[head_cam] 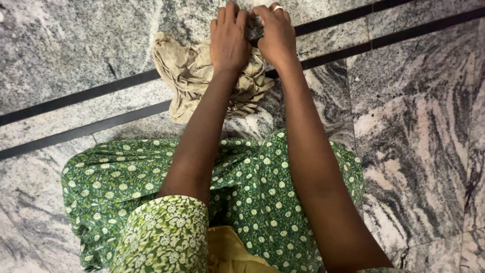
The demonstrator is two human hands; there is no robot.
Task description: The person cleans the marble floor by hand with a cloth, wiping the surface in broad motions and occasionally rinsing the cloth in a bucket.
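On the far left, grey-veined marble floor (60, 45) is running under two dark inlaid stripes (76, 96) that are crossing the view on a slant. Just right of that, a crumpled beige cloth (187, 76) is lying on the stone across those stripes, its loose left part spreading flat while its right part is bunching into twisted folds. The left hand (228, 38) is pressing down on that bunched part, fingers curled close together and gripping a wad of the fabric. Touching it on the right, the right hand (277, 35), which is wearing a pale ring (277, 7), is clutching the same wad, fingers folded tight around it; the fingertips are reaching the top edge of the view, so their ends are hard to see. Both arms are stretching straight forward from a lap covered in green flowered fabric (252, 192), with a yellow fold (227, 247) showing at the bottom. Judging by how it lies, the cloth is only partly gathered: the right portion is already bundled in the grip, and the left portion is still trailing loose on the floor. Farther right, more streaked marble is filling the view.
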